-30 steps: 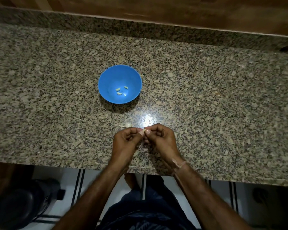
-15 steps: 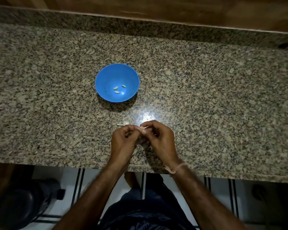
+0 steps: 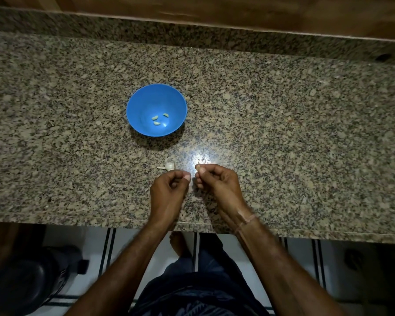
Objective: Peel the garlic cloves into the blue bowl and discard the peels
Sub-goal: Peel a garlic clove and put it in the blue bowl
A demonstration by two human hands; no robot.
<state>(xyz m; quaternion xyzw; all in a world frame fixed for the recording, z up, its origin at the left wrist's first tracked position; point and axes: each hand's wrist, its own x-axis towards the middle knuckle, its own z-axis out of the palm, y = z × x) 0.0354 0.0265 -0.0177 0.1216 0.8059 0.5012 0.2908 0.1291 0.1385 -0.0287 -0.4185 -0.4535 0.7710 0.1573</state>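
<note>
The blue bowl [image 3: 139, 105] stands on the granite counter [image 3: 283, 124] with three peeled garlic cloves [image 3: 156, 120] at its bottom. A small unpeeled garlic piece with a stem [image 3: 169, 166] lies on the counter between the bowl and my hands. My left hand [image 3: 168, 193] is curled, thumb pressed against the forefinger; it seems to pinch the garlic clove, mostly hidden. My right hand [image 3: 218, 185], a small gap away, pinches a pale scrap of garlic peel [image 3: 198, 167] at its fingertips. Both hands hover just above the counter near its front edge.
A granite backsplash and a wooden ledge [image 3: 237, 12] run along the back. A bright light reflection [image 3: 201, 159] sits on the counter by my right hand. Below the front edge are a tiled floor, my legs and a dark object [image 3: 27, 283] at the left.
My hands, joined on one clove before, have pulled a little apart. The right hand has come away with a pale scrap. The bowl and the loose garlic piece have not moved.
</note>
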